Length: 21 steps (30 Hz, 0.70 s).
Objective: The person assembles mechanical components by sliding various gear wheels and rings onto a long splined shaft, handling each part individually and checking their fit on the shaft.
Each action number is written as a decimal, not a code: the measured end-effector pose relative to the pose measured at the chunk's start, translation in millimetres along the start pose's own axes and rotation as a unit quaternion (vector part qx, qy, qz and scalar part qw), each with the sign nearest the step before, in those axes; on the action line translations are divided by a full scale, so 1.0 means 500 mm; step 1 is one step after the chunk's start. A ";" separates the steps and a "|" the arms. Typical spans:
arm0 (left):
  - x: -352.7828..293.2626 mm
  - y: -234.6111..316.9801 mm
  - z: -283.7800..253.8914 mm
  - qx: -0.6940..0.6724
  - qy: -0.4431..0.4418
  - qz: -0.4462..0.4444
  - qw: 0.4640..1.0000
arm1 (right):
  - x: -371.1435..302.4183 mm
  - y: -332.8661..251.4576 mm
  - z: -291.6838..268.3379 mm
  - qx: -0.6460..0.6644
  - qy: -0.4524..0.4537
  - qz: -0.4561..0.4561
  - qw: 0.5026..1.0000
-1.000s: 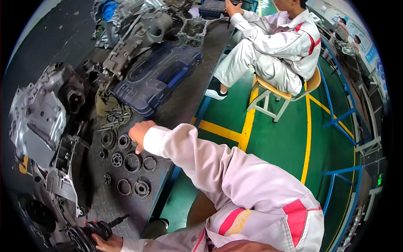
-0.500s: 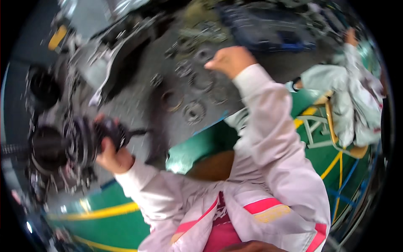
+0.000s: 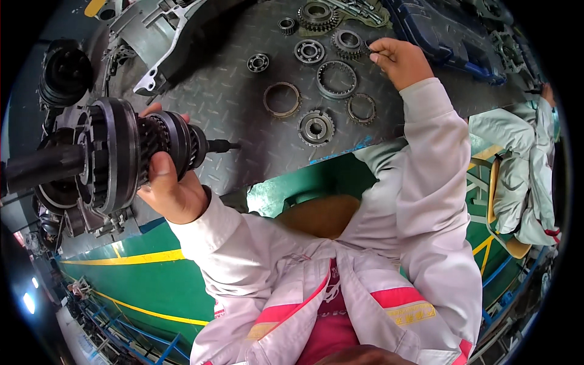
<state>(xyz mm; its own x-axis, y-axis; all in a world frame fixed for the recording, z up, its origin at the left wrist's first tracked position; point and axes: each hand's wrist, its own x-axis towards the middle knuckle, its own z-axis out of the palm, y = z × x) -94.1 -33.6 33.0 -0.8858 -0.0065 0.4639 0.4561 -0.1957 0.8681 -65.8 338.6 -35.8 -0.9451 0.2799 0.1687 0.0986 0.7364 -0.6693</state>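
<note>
Loose gears, bearings and a toothed ring (image 3: pixel 336 79) are spread over the chequered steel bench (image 3: pixel 243 109); a grey housing (image 3: pixel 152 30) lies far left and a seated person (image 3: pixel 529 176) is seen at right. A dark gear shaft assembly (image 3: pixel 115 155) is grasped at near left by the left hand (image 3: pixel 167 182), held level above the bench edge. The right hand (image 3: pixel 398 61) is extended far, fingertips pinched beside a small gear (image 3: pixel 348 41); whether anything is gripped cannot be told.

Grey checker-plate bench top (image 3: pixel 243 115). Green floor (image 3: pixel 146 286) with yellow lines. Blue railing (image 3: pixel 140 350) at lower left edge.
</note>
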 end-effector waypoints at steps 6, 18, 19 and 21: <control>0.003 -0.001 -0.003 0.000 -0.018 0.010 1.000 | -0.002 -0.030 -0.003 -0.023 -0.017 -0.006 1.000; 0.000 0.002 0.006 0.001 -0.037 0.018 0.999 | -0.001 -0.013 -0.001 0.005 -0.020 0.003 1.000; 0.002 0.002 0.008 -0.005 -0.043 0.019 0.999 | 0.001 0.000 0.001 -0.005 0.001 -0.041 0.999; 0.003 0.000 0.008 -0.010 -0.049 0.018 0.999 | 0.001 0.022 0.004 -0.014 0.021 -0.082 0.996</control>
<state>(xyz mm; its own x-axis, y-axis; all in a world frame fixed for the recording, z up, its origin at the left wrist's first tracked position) -95.0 -29.6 34.3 -0.8554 0.0825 0.5113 0.4856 -0.2158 0.8471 -65.7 345.2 -44.5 -0.9355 0.1789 0.3048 -0.0472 0.7915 -0.6094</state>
